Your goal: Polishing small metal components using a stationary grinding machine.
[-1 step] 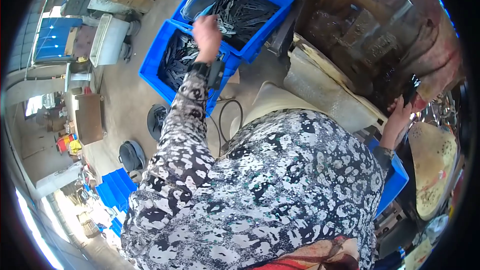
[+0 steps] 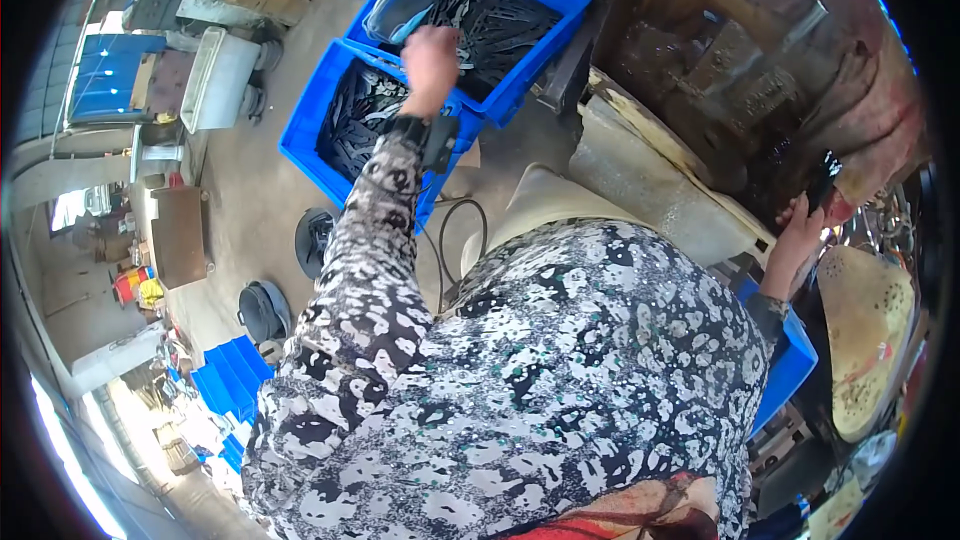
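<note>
My left hand (image 2: pixel 430 62) is over the edge between two blue crates, its fingers curled and closed. Whatever they hold, if anything, I cannot make out. Beneath and beyond it, the far blue crate (image 2: pixel 578 12) holds many flat dark metal strips (image 2: pixel 505 25). A clear oval plastic tub (image 2: pixel 405 2) sits in that crate's left corner, beside my fingers. The nearer blue crate (image 2: pixel 300 135) holds similar dark strips (image 2: pixel 350 115). On the right, my right hand (image 2: pixel 797 238) is closed round a dark narrow piece with shiny slots (image 2: pixel 826 178), near a wet brown basin.
The brown, dirty basin (image 2: pixel 640 15) stands at the right behind a pale worn ledge (image 2: pixel 650 175). Another blue crate (image 2: pixel 790 370) is by my right forearm. Black buckets (image 2: pixel 262 310) stand on the floor at left. A dark cable (image 2: pixel 442 240) loops near my waist.
My left hand has shifted a little to the right and toward me, over the far crate's near edge. My right hand stays almost where it was, with the dark piece still in it.
</note>
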Demonstrator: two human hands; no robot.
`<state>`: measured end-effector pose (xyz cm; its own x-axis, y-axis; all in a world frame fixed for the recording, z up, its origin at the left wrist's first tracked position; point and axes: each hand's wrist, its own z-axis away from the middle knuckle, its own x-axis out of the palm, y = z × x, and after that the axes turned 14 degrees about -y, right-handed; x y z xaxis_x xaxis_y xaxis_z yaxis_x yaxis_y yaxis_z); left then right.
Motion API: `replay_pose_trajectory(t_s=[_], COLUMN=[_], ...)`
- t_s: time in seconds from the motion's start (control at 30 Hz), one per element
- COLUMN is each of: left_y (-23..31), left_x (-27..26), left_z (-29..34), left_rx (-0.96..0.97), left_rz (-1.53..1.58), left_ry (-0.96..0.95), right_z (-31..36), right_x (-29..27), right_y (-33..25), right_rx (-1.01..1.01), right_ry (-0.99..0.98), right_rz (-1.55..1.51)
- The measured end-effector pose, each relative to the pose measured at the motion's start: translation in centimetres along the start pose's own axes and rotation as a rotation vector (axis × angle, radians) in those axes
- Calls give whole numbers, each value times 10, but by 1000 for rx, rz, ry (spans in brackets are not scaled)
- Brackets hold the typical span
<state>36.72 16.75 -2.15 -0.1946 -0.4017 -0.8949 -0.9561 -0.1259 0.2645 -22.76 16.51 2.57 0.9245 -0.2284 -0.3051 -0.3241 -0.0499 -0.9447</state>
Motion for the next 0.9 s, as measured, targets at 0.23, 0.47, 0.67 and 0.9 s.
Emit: replay_pose_trajectory(t_s=[0.23,0.47,0.67,0.9], left_y=[28,20,13,20], left_x=[73,90,98,68], left_z=[-37,-46,-49,-51], left_rx=[70,267,250,122], left_rz=[-115,-165,-166,-178], left_ry=[-720,-768,-743,-870], right_z=[2,6,4,8], right_x=[-2,0,0,-6], right_y=[-5,2,-1,-7], right_rx=[-6,0,-7,15], right_ry=[52,60,58,70], right_rz=[15,154,185,174])
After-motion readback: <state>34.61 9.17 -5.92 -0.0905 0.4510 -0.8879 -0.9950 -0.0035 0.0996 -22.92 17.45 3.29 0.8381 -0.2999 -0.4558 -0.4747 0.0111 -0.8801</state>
